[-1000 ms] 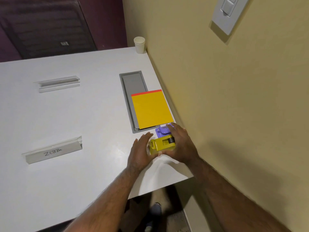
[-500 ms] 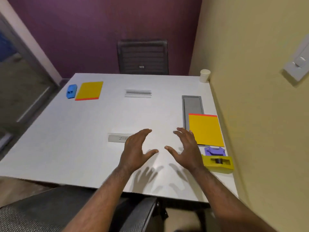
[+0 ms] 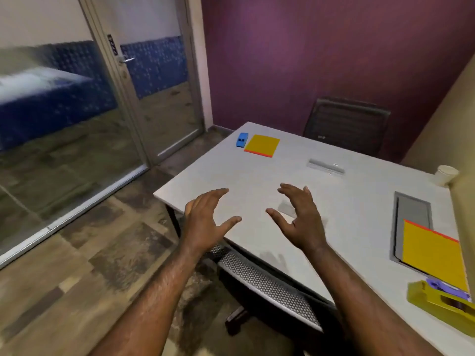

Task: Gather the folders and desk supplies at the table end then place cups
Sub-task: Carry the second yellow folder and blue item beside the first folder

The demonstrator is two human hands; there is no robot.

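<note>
Both my hands hover empty above the white table (image 3: pixel 257 181), fingers spread: my left hand (image 3: pixel 208 219) over its near left edge, my right hand (image 3: pixel 298 217) further in. At the far left corner lie a yellow folder (image 3: pixel 262 145) and a blue stapler (image 3: pixel 241 140) side by side. By the right wall a second yellow folder (image 3: pixel 431 255) lies partly over a grey cable hatch (image 3: pixel 412 209). Below it sit a purple item (image 3: pixel 442 287) and a yellow tape dispenser (image 3: pixel 442 304). A paper cup (image 3: pixel 446 174) stands at the far right corner.
A clear name stand (image 3: pixel 326 166) lies mid-table; another (image 3: pixel 288 209) is partly hidden behind my right hand. A mesh chair (image 3: pixel 267 281) is tucked under the near edge, a black chair (image 3: pixel 347 124) stands at the far end. Glass door (image 3: pixel 154 86) on the left.
My hands let go of the yellow tape dispenser and drew away to the left, empty. The view swung left, so the door and floor now show.
</note>
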